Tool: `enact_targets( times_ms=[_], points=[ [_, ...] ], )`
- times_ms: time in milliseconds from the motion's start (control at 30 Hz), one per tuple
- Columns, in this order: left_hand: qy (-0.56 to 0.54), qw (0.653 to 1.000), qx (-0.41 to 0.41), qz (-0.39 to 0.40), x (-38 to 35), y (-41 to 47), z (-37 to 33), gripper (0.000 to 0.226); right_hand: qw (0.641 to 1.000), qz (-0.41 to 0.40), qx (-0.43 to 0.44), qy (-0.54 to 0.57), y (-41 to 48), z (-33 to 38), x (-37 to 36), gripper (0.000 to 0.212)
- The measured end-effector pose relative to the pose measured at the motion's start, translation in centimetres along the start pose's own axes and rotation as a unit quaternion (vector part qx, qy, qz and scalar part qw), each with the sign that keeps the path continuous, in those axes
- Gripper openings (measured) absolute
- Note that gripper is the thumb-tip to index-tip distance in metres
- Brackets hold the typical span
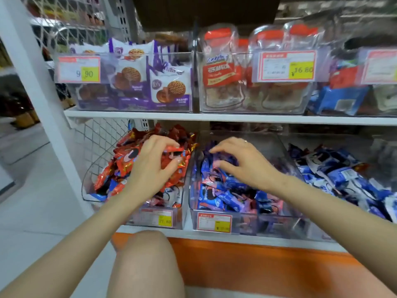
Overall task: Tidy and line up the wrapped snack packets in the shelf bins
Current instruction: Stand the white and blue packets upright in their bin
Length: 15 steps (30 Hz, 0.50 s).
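left grip (150,166) tight around red packets (123,161), right grip (247,163) spread, just over blue packets (225,190)

Red and orange foil with gold ends on the left packets (126,160), a few blue and pink wrappers beneath; blue, purple and pink on the middle packets (223,190), blue and white on the right packets (343,175), all in clear bins (268,226). Above, purple-and-white cookie packs (169,87) printed with brown lattice biscuits, clear tubs (219,67) with red lids and labels. White price tags (79,69) bordered red with 1 yellow square each, white shelf boards (214,118), orange base strip (236,261).
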<state>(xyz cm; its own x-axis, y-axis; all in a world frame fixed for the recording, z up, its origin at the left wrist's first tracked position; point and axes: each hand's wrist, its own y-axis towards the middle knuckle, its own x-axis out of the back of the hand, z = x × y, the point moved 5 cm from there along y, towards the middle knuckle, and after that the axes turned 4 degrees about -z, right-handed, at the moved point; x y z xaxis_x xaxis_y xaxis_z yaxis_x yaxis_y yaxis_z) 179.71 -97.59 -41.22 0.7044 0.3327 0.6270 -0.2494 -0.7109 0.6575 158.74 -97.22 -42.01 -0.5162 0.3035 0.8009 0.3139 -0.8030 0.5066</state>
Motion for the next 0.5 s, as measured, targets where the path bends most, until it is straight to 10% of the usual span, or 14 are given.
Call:
enact_targets(
  times_ms=[333, 500],
  points=[
    [-0.176, 0.966, -0.061, 0.179, -16.5, 3.4, -16.7, 0.03, 0.961, -0.08, -0.259, -0.051, -13.9, -13.2, 12.0, 0.026],
    [-0.126, 0.967, -0.062, 0.214, -21.0, 4.4, -17.2, 0.032, 0.949, 0.015, -0.298, -0.101, -15.1, -17.6, 11.9, 0.043]
  ],
)
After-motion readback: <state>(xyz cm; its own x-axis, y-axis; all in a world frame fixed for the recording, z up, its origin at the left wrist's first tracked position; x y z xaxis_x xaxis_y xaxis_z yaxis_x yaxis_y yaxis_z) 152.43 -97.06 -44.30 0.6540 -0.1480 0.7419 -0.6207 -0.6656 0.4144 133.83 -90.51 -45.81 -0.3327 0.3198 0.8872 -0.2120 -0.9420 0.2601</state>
